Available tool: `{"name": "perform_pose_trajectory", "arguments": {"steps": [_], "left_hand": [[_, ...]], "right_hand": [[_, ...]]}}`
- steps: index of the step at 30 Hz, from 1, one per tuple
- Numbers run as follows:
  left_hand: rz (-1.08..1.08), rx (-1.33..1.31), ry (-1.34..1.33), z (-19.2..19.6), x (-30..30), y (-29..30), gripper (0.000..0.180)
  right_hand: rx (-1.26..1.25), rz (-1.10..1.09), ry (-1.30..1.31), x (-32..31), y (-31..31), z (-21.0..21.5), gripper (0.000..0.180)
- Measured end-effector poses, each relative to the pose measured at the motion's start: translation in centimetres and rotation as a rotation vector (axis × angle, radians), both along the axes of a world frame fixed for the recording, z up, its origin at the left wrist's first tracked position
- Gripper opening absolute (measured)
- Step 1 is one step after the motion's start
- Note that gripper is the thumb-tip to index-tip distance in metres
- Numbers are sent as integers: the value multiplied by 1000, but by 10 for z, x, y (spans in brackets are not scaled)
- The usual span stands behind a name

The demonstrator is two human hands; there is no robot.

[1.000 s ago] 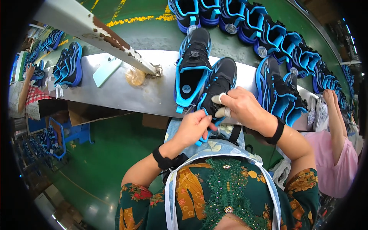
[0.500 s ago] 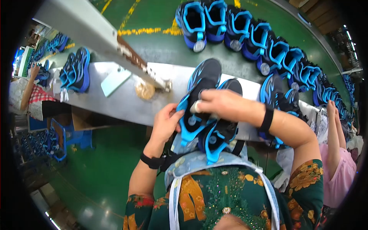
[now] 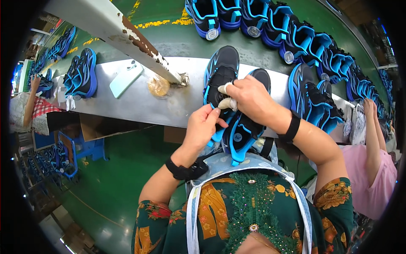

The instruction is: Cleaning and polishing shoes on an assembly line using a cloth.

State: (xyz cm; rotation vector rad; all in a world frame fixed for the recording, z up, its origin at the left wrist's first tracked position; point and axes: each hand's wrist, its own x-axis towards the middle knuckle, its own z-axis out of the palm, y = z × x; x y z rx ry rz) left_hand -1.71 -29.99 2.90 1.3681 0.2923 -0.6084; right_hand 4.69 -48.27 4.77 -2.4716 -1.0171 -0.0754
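A black and blue sneaker [image 3: 223, 61] lies toe-away on the metal bench in front of me, its heel end toward my apron. Pinched at the side of its opening is my left hand [image 3: 203, 127], thumb and fingers closed. My right hand [image 3: 251, 99] bends over the lacing, cream covers [image 3: 228, 103] on its fingertips. Those fingers are curled together, and whatever lies between them is hidden. Close on the right sits a second sneaker [image 3: 239, 146], its opening and round insole mark showing, partly under my right hand.
A worn white post [image 3: 139, 46] rises from the bench [image 3: 177, 108], beside a tan round roll [image 3: 158, 86] and a pale green phone [image 3: 127, 79]. More sneakers stand left [image 3: 82, 74] and right [image 3: 311, 97]. Beyond runs a row of sneakers [image 3: 279, 27]. Co-workers' arms [image 3: 370, 139] show at both sides.
My left hand has moved up along the sneaker's side toward my right hand. Both hands now meet near the lacing, covering more of the opening. The view has shifted slightly.
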Motion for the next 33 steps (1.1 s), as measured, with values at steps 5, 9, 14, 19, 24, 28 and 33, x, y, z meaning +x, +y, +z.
{"name": "perform_pose_trajectory", "arguments": {"steps": [5, 9, 14, 19, 24, 28, 33], "left_hand": [[-524, 788, -970, -7, -30, 12, 40], [-561, 796, -925, 6, -44, 3, 36], [-235, 463, -943, 49, 18, 15, 24], [-418, 547, -1039, 7, 27, -5, 26], [-317, 436, -1025, 1, 19, -9, 28], [-370, 377, -1064, 11, 27, 0, 30], [-449, 445, -906, 8, 26, 11, 44]], "right_hand": [[63, -32, 527, -2, -52, 57, 42], [-57, -52, 718, -57, -72, 46, 46], [27, -275, -10, -98, -56, 13, 39], [192, -362, 299, -96, -55, 36, 39], [74, -500, 169, -109, -46, 8, 37], [119, -491, 140, -102, -52, 20, 31], [81, -459, 149, -104, -53, 12, 31]]}}
